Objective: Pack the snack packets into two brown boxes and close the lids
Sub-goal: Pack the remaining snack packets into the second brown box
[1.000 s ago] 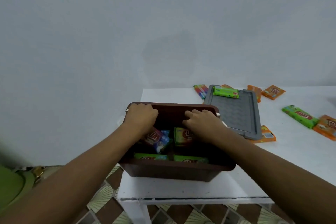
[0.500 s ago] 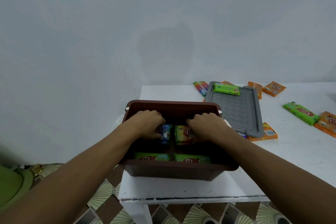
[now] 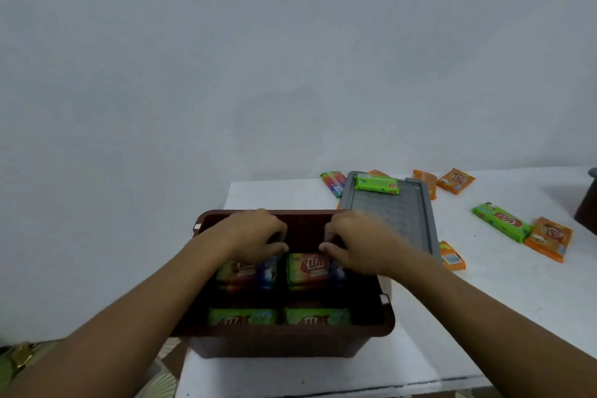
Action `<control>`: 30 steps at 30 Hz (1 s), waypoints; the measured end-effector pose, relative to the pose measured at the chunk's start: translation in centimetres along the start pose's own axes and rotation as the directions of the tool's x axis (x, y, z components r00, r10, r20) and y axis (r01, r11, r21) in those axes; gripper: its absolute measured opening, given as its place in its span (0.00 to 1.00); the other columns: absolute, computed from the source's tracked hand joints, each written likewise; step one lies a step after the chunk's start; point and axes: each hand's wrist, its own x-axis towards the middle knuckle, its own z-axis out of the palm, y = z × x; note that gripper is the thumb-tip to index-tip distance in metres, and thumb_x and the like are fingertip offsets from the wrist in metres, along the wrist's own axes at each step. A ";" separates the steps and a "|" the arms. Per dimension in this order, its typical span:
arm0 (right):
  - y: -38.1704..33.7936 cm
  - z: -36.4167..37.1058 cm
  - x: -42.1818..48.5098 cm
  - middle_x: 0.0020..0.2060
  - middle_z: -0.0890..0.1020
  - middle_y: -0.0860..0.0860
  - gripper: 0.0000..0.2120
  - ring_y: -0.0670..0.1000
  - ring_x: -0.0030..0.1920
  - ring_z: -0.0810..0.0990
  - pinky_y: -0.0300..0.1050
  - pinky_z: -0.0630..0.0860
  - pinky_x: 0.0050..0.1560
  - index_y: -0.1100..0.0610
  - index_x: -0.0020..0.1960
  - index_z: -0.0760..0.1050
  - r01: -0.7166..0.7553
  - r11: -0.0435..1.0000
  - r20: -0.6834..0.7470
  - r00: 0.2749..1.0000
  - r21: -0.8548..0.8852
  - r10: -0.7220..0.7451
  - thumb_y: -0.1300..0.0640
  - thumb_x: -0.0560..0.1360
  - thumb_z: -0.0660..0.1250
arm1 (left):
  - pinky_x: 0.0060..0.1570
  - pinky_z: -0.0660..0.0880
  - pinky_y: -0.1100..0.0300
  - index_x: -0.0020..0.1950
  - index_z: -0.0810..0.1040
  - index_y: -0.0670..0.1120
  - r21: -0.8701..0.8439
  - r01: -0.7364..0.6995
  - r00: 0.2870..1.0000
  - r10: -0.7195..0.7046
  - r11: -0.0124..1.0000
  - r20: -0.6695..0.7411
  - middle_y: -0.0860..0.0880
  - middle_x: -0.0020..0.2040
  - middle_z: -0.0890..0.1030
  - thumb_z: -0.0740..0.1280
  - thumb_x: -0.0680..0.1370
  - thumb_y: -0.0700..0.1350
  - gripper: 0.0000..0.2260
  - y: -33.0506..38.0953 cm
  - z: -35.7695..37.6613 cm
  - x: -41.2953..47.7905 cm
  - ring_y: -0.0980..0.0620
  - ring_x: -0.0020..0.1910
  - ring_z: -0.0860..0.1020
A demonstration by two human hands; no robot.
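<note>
A brown box (image 3: 284,342) stands open at the near left corner of the white surface (image 3: 484,317). Inside it lie four snack packets in two rows: two green packets along the near wall — one at left (image 3: 242,317), one at right (image 3: 318,316) — and behind them two multicoloured packets, the left one (image 3: 245,273) partly under the left hand, the right one (image 3: 307,270) showing its red lettering.

The left hand (image 3: 255,234) reaches into the far left part of the box, fingers curled downward and thumb pointing right, resting on the left multicoloured packet; whether it grips the packet cannot be told. The right hand (image 3: 358,241) mirrors it in the far right part, fingers bent down, thumb pointing left, touching the edge of the right multicoloured packet; its grip cannot be told either. Both forearms run in from the lower corners.

Just right of the box lies a grey lid (image 3: 387,220), flat, with one green packet (image 3: 376,183) across its far end. Around the lid lie loose packets: one striped packet (image 3: 332,182) at its far left corner, an orange one (image 3: 452,257) at its near right edge, two orange ones (image 3: 455,181) beyond it — and farther right, a green packet (image 3: 500,221) touching another orange packet (image 3: 549,237).
</note>
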 end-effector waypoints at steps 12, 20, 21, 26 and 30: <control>21.4 1.3 -18.3 0.63 0.76 0.49 0.15 0.53 0.65 0.70 0.53 0.69 0.63 0.48 0.63 0.73 -0.618 0.786 -0.035 0.786 0.018 0.618 0.48 0.78 0.63 | 0.38 0.70 0.58 0.45 0.74 0.52 -0.090 -0.214 0.965 0.197 0.973 -0.172 0.55 0.43 0.76 0.62 0.79 0.54 0.07 16.6 -3.1 14.9 0.55 0.41 0.74; 31.9 3.4 -25.0 0.77 0.55 0.52 0.34 0.57 0.75 0.56 0.58 0.62 0.69 0.51 0.77 0.53 -0.794 0.608 0.083 0.605 -0.022 0.792 0.39 0.77 0.60 | 0.52 0.73 0.53 0.62 0.74 0.50 -0.032 -0.260 0.963 0.261 0.965 0.065 0.49 0.59 0.75 0.62 0.80 0.56 0.15 27.5 -0.6 24.5 0.49 0.54 0.74; 32.6 4.0 -25.5 0.77 0.58 0.52 0.34 0.57 0.73 0.58 0.56 0.64 0.68 0.51 0.77 0.55 -0.785 0.620 0.059 0.619 0.007 0.783 0.38 0.76 0.60 | 0.52 0.72 0.54 0.63 0.73 0.50 -0.050 -0.252 0.965 0.255 0.966 0.065 0.48 0.61 0.74 0.62 0.80 0.56 0.15 28.9 0.2 25.5 0.49 0.56 0.74; 35.2 4.3 -27.6 0.65 0.72 0.52 0.29 0.55 0.63 0.69 0.52 0.68 0.60 0.52 0.67 0.71 -0.656 0.721 -0.175 0.700 0.224 0.692 0.42 0.71 0.71 | 0.57 0.71 0.49 0.71 0.66 0.50 -0.001 -0.197 0.980 0.197 0.980 0.025 0.47 0.71 0.65 0.60 0.81 0.56 0.21 33.5 3.7 28.7 0.46 0.66 0.67; 36.2 5.4 -28.8 0.73 0.64 0.50 0.34 0.53 0.71 0.60 0.54 0.61 0.67 0.49 0.72 0.66 -0.668 0.718 -0.197 0.691 0.194 0.696 0.37 0.70 0.68 | 0.66 0.65 0.45 0.78 0.55 0.49 0.043 -0.167 0.986 0.168 0.985 -0.020 0.48 0.79 0.53 0.59 0.81 0.55 0.27 35.5 5.6 31.5 0.44 0.76 0.55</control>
